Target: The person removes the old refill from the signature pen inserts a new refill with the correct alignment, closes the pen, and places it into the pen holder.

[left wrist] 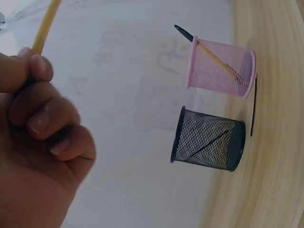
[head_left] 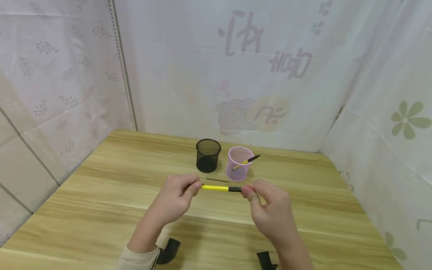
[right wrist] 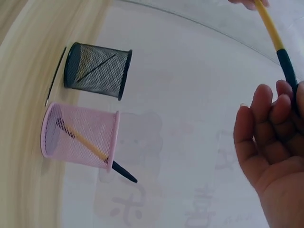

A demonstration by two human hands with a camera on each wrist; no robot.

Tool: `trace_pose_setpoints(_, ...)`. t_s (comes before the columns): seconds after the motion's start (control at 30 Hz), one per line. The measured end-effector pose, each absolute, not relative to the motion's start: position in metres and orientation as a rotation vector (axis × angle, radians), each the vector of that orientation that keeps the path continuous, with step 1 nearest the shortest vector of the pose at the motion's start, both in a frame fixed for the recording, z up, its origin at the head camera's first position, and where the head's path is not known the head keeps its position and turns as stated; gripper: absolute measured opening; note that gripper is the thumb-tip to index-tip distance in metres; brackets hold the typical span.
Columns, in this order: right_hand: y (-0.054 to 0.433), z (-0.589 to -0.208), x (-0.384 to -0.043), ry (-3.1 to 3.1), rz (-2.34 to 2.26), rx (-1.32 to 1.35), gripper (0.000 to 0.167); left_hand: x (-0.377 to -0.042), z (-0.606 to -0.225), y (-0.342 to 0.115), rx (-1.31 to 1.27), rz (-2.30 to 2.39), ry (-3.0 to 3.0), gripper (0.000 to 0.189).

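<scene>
A yellow pen with a black end (head_left: pixel 216 188) is stretched level between both hands above the table. My left hand (head_left: pixel 175 197) pinches its yellow end between thumb and forefinger, the other fingers curled in. At the black end, my right hand (head_left: pixel 271 208) grips with thumb and fingertips. Beyond the hands stands a pink mesh pen cup (head_left: pixel 237 175), in which a second yellow pen leans with its black end (head_left: pixel 254 158) over the rim. To its left is a black mesh pen cup (head_left: pixel 207 164); through its mesh a thin dark stick (left wrist: pixel 209 144) shows slanting inside.
A thin black rod (head_left: pixel 217 180) lies on the wooden table (head_left: pixel 111 176) in front of the two cups. Pale printed curtains (head_left: pixel 189 75) hang behind and on both sides. Black curved pieces (head_left: pixel 170 251) show by both wrists.
</scene>
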State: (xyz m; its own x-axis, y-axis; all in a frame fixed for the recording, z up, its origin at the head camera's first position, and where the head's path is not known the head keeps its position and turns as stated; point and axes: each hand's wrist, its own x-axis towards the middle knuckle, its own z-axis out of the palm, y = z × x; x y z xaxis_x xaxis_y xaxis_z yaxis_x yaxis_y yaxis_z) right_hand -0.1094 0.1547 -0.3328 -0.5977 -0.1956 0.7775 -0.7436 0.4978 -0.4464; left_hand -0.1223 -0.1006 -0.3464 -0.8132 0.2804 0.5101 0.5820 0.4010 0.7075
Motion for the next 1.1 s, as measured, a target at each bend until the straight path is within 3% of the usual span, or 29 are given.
trace_pose_setpoints(0.1, 0.154, -0.329, -0.110, -2.181, 1.156, 0.735, 0.022, -0.121, -0.345, -0.099, -0.748, -1.306, -2.345, 0.026)
trace_pose_setpoints(0.27, 0.150, -0.318, -0.105, -2.366, 1.766, 0.396, 0.041, -0.119, -0.339, -0.087, -0.852, -0.781, -2.199, 0.002)
trace_pose_setpoints(0.6, 0.129, -0.312, -0.105, -2.139, 2.407, 0.018, 0.059, -0.112, -0.335, -0.061, -0.813, -0.135, -2.074, 0.034)
trace_pose_setpoints(0.7, 0.125, -0.315, -0.103, -2.103, 2.330, -0.032, 0.060, -0.112, -0.339, -0.054, -0.816, -0.134, -2.056, 0.041)
trace_pose_setpoints(0.8, 0.122, -0.320, -0.101, -2.063, 2.243, -0.003, 0.060, -0.112, -0.343, -0.050, -0.840, -0.253, -2.099, 0.035)
trace_pose_setpoints(1.0, 0.119, -0.329, -0.099, -2.042, 2.088, 0.261, 0.063, -0.109, -0.342, -0.053, -0.880, -0.824, -2.351, 0.027)
trace_pose_setpoints(1.1, 0.121, -0.330, -0.100, -2.079, 2.055, 0.368, 0.063, -0.108, -0.340, -0.058, -0.857, -0.870, -2.402, 0.027)
